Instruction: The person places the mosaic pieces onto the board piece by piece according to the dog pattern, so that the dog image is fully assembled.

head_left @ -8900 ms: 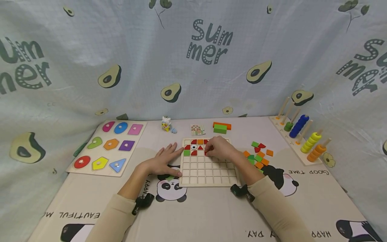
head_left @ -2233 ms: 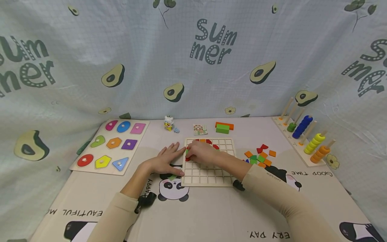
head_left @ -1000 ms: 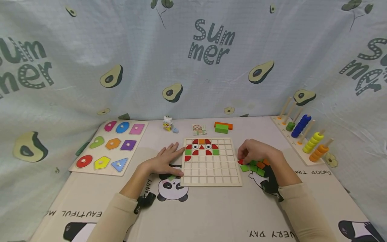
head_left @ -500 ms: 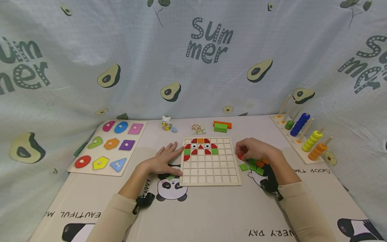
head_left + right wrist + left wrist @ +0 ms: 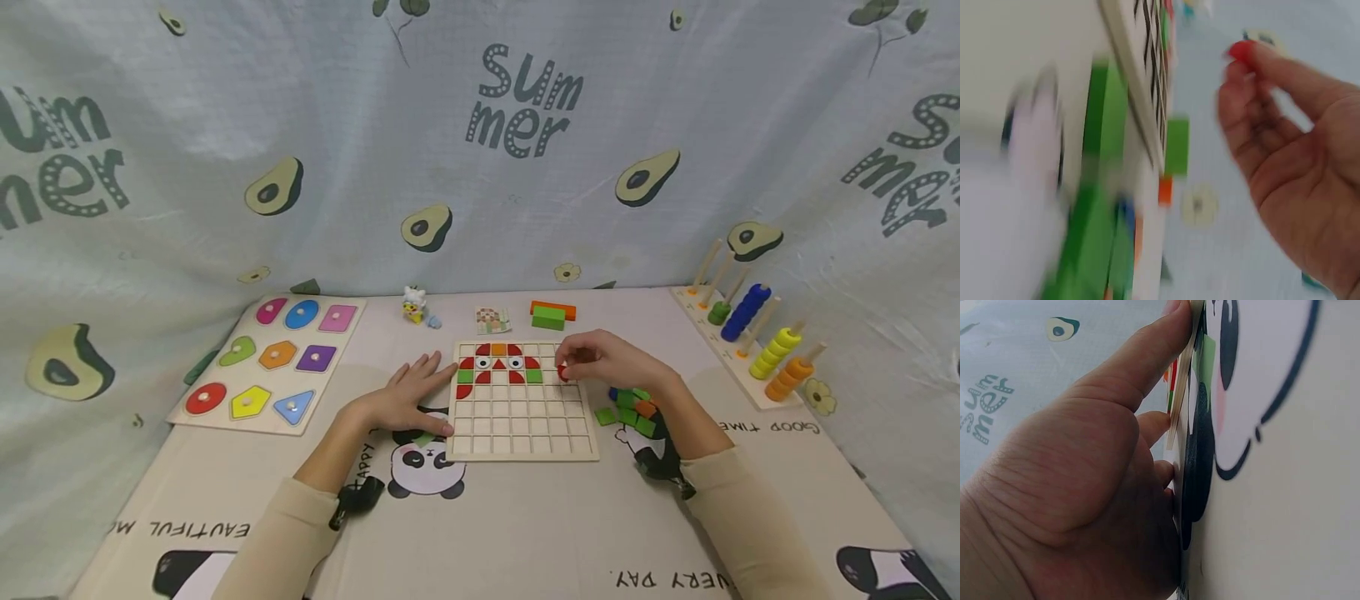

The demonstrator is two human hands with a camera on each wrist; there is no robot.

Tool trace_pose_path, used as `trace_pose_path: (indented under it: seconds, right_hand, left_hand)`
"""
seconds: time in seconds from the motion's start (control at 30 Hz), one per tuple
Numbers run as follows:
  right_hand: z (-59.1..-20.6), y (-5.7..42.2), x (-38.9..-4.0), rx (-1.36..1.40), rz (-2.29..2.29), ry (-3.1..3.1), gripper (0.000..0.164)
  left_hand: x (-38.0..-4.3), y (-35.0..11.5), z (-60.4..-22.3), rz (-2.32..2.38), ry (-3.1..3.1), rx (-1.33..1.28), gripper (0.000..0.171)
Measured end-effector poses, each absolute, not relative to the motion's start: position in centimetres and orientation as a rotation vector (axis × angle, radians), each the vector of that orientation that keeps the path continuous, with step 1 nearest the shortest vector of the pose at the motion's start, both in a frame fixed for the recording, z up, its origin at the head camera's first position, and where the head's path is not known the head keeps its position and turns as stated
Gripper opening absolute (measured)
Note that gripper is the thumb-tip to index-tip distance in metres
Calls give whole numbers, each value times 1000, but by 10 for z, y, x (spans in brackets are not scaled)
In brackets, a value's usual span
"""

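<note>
A wooden grid board (image 5: pixel 525 429) lies mid-table. Its upper left cells hold red, green, orange and eye-patterned tiles, set out like a face. My left hand (image 5: pixel 403 402) rests spread on the table, fingers straight, index fingertip and thumb at the board's left edge. The left wrist view shows its thumb (image 5: pixel 1141 369) against that edge. Above the board's upper right cells, my right hand (image 5: pixel 611 360) pinches a small red tile (image 5: pixel 562 372) between thumb and fingertips. Blurred in the right wrist view, the red tile (image 5: pixel 1242 51) sits clear of the board; its full outline is hidden.
Right of the board lie loose green and orange tiles (image 5: pixel 626 415) and a blue one. A shape puzzle (image 5: pixel 277 358) stands left, a peg stacker (image 5: pixel 742 342) right. Along the back are a small figurine (image 5: pixel 414 305), a picture card (image 5: pixel 492 320) and green and orange blocks (image 5: pixel 549 317).
My right hand has carried the red tile left from the loose pile to over the board. Since the oldest frame, more tiles fill the face. My left hand has stayed put.
</note>
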State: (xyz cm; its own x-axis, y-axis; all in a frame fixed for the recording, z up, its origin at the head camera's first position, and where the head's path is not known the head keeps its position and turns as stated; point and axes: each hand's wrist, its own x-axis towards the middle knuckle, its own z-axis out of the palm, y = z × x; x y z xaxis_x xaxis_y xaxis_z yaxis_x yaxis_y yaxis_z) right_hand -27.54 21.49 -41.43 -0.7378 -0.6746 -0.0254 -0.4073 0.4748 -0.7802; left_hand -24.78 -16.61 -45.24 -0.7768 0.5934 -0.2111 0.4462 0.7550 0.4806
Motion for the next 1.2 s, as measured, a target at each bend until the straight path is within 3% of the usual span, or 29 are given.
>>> trace_pose_path:
  seconds: [0.27, 0.43, 0.73, 1.2]
  right_hand:
    - [-412, 125, -280, -1131, -1059, 2348, 11]
    - [-420, 94, -285, -1181, -857, 2459, 7]
    - [-426, 82, -283, -1197, -587, 2604, 7]
    - [-425, 81, -275, -1346, -279, 2649, 20]
  left_hand:
    - [-249, -166, -454, 562, 2604, 783, 105]
    - [-250, -166, -454, 573, 2595, 793, 105]
    - [-249, -167, -453, 577, 2600, 795, 105]
    - [-250, -168, -454, 568, 2602, 806, 104]
